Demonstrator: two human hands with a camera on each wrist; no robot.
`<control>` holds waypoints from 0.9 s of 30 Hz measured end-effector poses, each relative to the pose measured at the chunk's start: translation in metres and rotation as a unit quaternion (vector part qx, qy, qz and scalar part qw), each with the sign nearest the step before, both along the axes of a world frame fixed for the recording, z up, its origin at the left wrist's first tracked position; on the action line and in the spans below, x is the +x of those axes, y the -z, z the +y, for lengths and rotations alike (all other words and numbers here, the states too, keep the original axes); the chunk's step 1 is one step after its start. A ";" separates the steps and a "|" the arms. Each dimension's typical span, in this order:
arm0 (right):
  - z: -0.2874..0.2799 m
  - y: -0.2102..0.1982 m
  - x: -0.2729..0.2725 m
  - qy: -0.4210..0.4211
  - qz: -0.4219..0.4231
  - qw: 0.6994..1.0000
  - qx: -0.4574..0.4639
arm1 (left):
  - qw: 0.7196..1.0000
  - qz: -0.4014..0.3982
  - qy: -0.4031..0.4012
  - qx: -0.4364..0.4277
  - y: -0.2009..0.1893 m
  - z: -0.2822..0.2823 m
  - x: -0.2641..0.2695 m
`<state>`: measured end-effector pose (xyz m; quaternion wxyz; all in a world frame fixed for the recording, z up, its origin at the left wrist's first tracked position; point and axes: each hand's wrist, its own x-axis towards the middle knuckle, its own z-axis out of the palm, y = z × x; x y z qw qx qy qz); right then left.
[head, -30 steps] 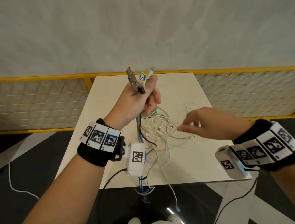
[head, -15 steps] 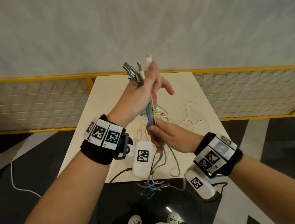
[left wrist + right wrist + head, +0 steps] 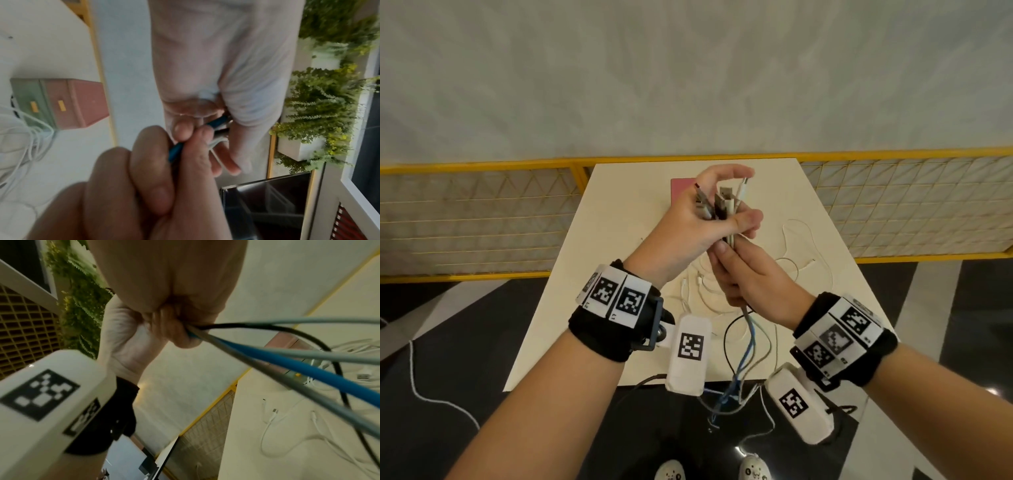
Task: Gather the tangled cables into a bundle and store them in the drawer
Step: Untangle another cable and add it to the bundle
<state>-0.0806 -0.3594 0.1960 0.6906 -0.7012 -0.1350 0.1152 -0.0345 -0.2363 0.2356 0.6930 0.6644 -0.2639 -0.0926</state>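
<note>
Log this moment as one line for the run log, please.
stage: gathering | left hand: grips plug ends of bundled cables | right hand: grips same bundle below | loose white cables: on cream table | pink-and-green drawer box: shut

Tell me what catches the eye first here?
Two hands meet above a pale table: the left hand grips a fistful of cable plugs pointing up, the right hand holds the same cables lower down. Their blue and grey tails dangle over the near table edge.
</note>
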 end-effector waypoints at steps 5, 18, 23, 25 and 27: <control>-0.005 -0.003 -0.003 -0.017 -0.014 1.000 -0.003 | 0.997 0.041 0.031 -0.063 0.000 0.002 -0.005; 0.001 -0.012 0.003 0.030 -0.036 0.999 0.007 | 0.994 0.068 -0.021 0.086 0.000 -0.006 -0.013; -0.001 0.000 0.004 -0.036 -0.067 0.997 -0.012 | 0.994 -0.006 -0.075 0.082 -0.006 -0.004 -0.009; -0.006 0.011 0.005 -0.046 -0.087 0.993 -0.067 | 0.995 0.015 -0.097 0.006 -0.010 -0.003 -0.006; -0.012 0.033 0.005 -0.064 -0.117 0.977 -0.165 | 0.992 0.048 -0.104 -0.055 -0.014 0.000 -0.001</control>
